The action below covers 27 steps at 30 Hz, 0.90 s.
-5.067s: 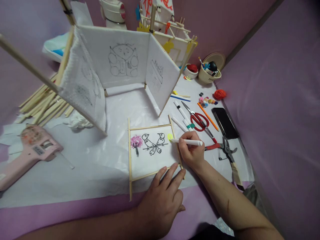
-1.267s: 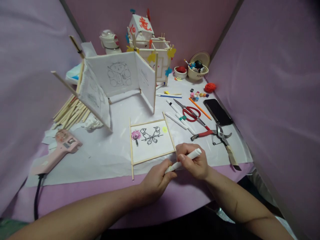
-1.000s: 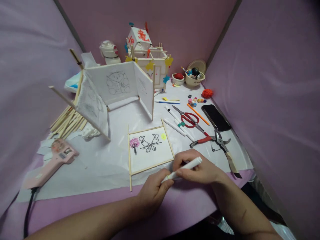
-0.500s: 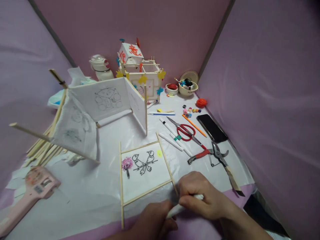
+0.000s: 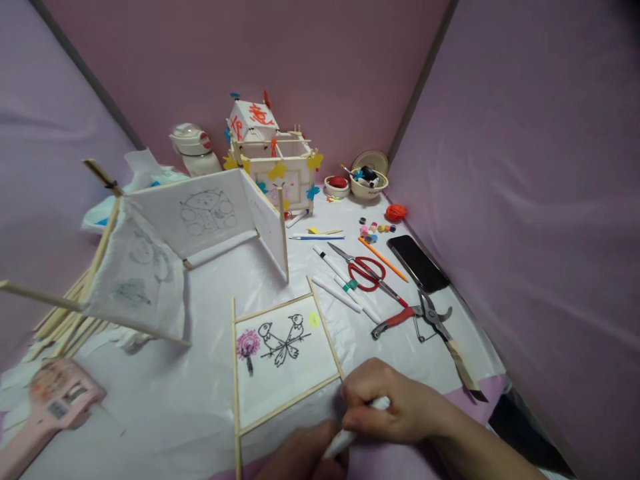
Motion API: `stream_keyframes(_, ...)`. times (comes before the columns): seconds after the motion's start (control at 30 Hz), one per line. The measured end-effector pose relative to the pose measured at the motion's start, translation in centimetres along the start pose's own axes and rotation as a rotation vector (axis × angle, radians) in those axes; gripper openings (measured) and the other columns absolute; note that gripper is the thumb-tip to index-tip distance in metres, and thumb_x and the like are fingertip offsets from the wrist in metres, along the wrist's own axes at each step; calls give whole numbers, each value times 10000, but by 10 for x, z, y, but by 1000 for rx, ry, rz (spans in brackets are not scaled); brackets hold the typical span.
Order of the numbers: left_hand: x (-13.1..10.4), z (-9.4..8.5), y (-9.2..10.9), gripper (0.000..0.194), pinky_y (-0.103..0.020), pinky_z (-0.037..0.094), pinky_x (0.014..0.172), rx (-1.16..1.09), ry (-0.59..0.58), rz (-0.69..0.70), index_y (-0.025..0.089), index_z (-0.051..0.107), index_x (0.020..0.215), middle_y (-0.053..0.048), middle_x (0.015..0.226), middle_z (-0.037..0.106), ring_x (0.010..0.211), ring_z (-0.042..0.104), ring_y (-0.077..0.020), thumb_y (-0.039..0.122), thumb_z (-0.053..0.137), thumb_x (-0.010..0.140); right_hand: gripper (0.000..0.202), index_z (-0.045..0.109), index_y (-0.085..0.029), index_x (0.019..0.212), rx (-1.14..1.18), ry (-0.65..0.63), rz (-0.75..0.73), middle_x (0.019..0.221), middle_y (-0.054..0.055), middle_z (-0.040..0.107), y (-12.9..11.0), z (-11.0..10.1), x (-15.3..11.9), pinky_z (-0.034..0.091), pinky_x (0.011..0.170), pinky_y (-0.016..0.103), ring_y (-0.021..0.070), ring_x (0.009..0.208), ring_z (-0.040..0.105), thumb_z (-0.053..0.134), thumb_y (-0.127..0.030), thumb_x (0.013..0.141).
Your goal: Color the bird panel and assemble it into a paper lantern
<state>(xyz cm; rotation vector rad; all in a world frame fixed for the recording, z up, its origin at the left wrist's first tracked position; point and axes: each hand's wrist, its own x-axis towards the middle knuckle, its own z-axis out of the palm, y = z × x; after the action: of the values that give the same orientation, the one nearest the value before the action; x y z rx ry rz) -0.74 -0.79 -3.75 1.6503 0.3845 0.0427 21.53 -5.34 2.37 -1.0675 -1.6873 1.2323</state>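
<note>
At the bottom of the view my right hand [image 5: 395, 403] is closed around a white marker pen [image 5: 345, 439], whose pale end pokes out by the thumb. Its other end meets my left hand [image 5: 305, 453], whose closed fingers are pressed on it; that end is partly hidden. Just beyond my hands lies a stick-framed drawing [image 5: 285, 397] of two birds on a branch, with a pink flower and a yellow dot. My right hand is beside its near right corner.
Red-handled scissors [image 5: 367, 273], pruning shears [image 5: 435, 320], white markers [image 5: 337, 295] and a phone [image 5: 418, 263] lie on the right. A pink glue gun [image 5: 65, 393] and a standing panel frame [image 5: 210, 207] are on the left. Behind stands a decorated stick house [image 5: 275, 167].
The view has shifted a little, so everything on the table sits lower and further left. Both hands still grip the marker pen, and their hold looks much the same.
</note>
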Motion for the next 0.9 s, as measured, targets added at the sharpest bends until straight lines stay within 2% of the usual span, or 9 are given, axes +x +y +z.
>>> stream_keyframes(0.13, 13, 2, 2, 594, -250, 308, 539, -195, -27, 83, 216, 463, 1119, 40, 691, 408, 577, 346, -116, 762, 409, 890, 307, 586, -162, 658, -11, 141, 105, 574, -46, 512, -9, -14, -5, 357, 541, 206, 80, 543, 459, 636, -351, 895)
stream_keyframes(0.23, 18, 6, 4, 757, -234, 314, 540, -380, -14, 70, 201, 305, 1315, 44, 717, 472, 539, 345, -88, 773, 491, 856, 350, 562, -171, 637, -24, 503, 144, 544, -49, 490, -11, -26, -6, 365, 530, 214, 88, 519, 437, 600, -371, 922)
stream_keyframes(0.33, 18, 11, 0, 725, -234, 331, 555, -300, -14, 84, 193, 296, 1327, 26, 737, 524, 548, 400, -92, 726, 501, 881, 277, 607, -177, 743, -148, 802, 177, 645, -22, 577, -4, -37, 5, 425, 607, 231, 119, 613, 527, 584, -381, 929)
stream_keyframes(0.43, 17, 13, -4, 657, -228, 323, 531, -128, -99, 86, 200, 339, 1293, 41, 723, 513, 518, 400, -92, 679, 524, 884, 202, 664, -183, 968, -327, 805, 213, 902, 37, 693, 7, -45, 27, 471, 688, 262, 162, 778, 622, 559, -351, 933)
stream_keyframes(0.53, 15, 13, 2, 565, -231, 313, 534, -26, -102, 89, 208, 356, 1262, 47, 724, 504, 516, 385, -90, 615, 516, 905, 239, 665, -174, 1083, -584, 778, 215, 1073, 82, 703, 18, -50, 54, 482, 864, 320, 201, 973, 637, 477, -255, 959)
stream_keyframes(0.63, 11, 11, 12, 457, -236, 305, 550, 25, -55, 94, 204, 372, 1251, 35, 734, 511, 561, 400, -105, 525, 480, 943, 357, 596, -163, 1296, -825, 640, 241, 1277, 136, 642, 22, -53, 72, 420, 1027, 405, 250, 1183, 569, 466, -225, 969)
stream_keyframes(0.73, 9, 11, 20, 373, -237, 305, 554, 62, -48, 76, 202, 397, 1233, 33, 745, 526, 566, 396, -108, 404, 499, 936, 478, 498, -191, 1432, -1002, 584, 301, 1449, 157, 521, 19, -60, 69, 376, 1070, 460, 298, 1314, 474, 531, -265, 961)
stream_keyframes(0.83, 9, 10, 23, 327, -235, 317, 544, 94, -66, 63, 209, 443, 1181, 36, 726, 535, 551, 412, -109, 355, 528, 901, 320, 634, -168, 1254, -1069, 609, 423, 1279, 145, 645, 13, -72, 50, 407, 1001, 402, 278, 1204, 563, 526, -236, 961)
stream_keyframes(0.9, 9, 10, 24, 300, -235, 341, 561, 119, -61, 54, 215, 477, 1173, 25, 736, 557, 574, 445, -118, 347, 518, 906, 210, 701, -157, 1045, -1091, 539, 540, 1059, 119, 718, 10, -75, 38, 430, 896, 347, 251, 1030, 635, 520, -211, 953)
